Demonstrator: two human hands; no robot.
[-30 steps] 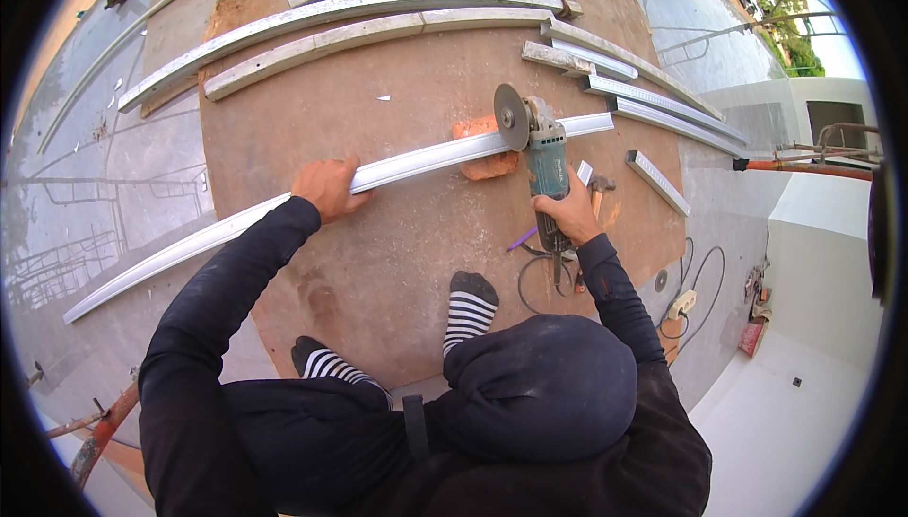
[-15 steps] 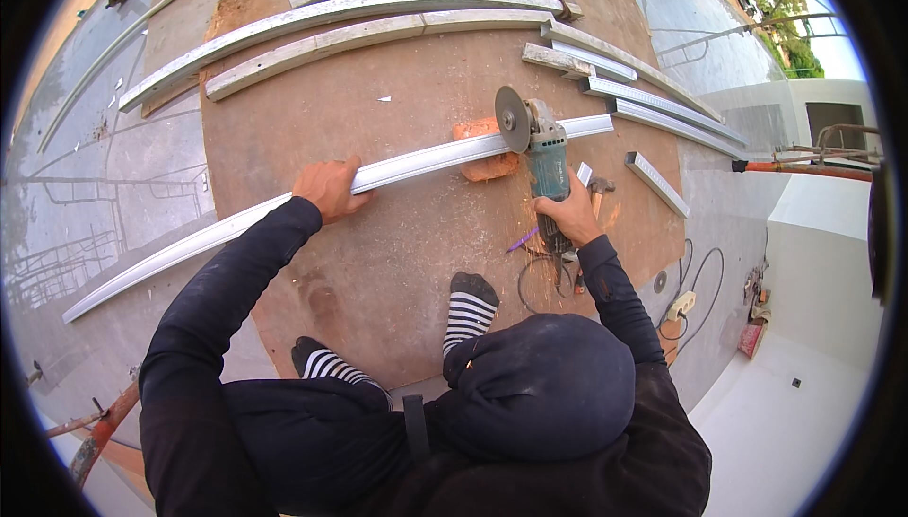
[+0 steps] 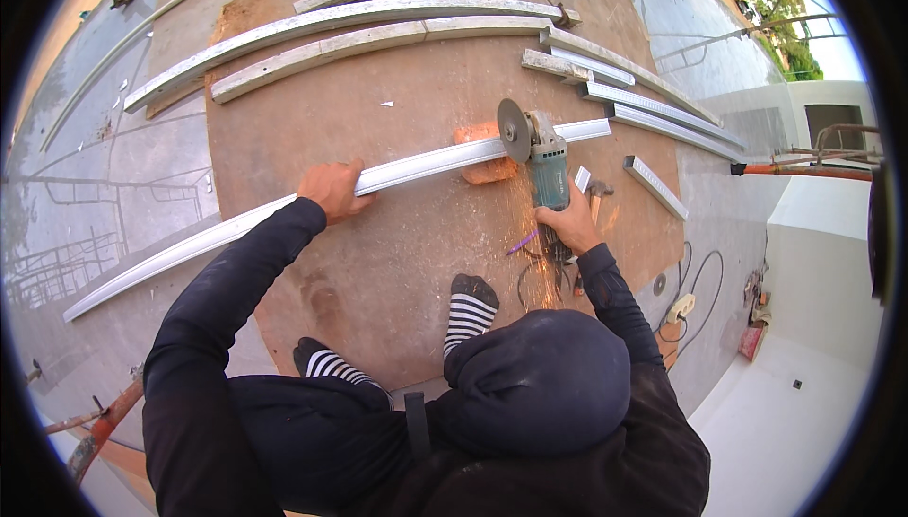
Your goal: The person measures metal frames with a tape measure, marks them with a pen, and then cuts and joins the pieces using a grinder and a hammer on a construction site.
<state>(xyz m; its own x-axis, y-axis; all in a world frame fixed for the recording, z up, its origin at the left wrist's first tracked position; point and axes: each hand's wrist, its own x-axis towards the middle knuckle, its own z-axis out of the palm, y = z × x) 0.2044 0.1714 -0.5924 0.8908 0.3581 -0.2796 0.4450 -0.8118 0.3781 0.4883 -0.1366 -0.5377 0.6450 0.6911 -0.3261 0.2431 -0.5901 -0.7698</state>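
My left hand (image 3: 331,191) is closed over a long silvery metal profile (image 3: 430,161), which slants from the lower left up to the right. Under the profile, near its right part, sits an orange brick (image 3: 490,171). An angle grinder (image 3: 549,172) with a teal body is gripped in my right hand (image 3: 570,221). Its round disc (image 3: 513,129) meets the profile just right of the brick, and orange sparks (image 3: 541,262) spray back toward me. The exact contact point is hidden behind the disc and grinder head.
Long whitish bars (image 3: 378,14) lie across the far side of the brown board (image 3: 284,129). Several metal profiles (image 3: 676,120) rest at the right, with a short offcut (image 3: 655,187) nearer. A hammer (image 3: 597,197) lies beside the grinder. A power strip (image 3: 681,307) with cable lies further right.
Sparks now stream from the disc toward me; none showed before. The grinder's disc has dropped slightly onto the profile. My left hand keeps its grip.
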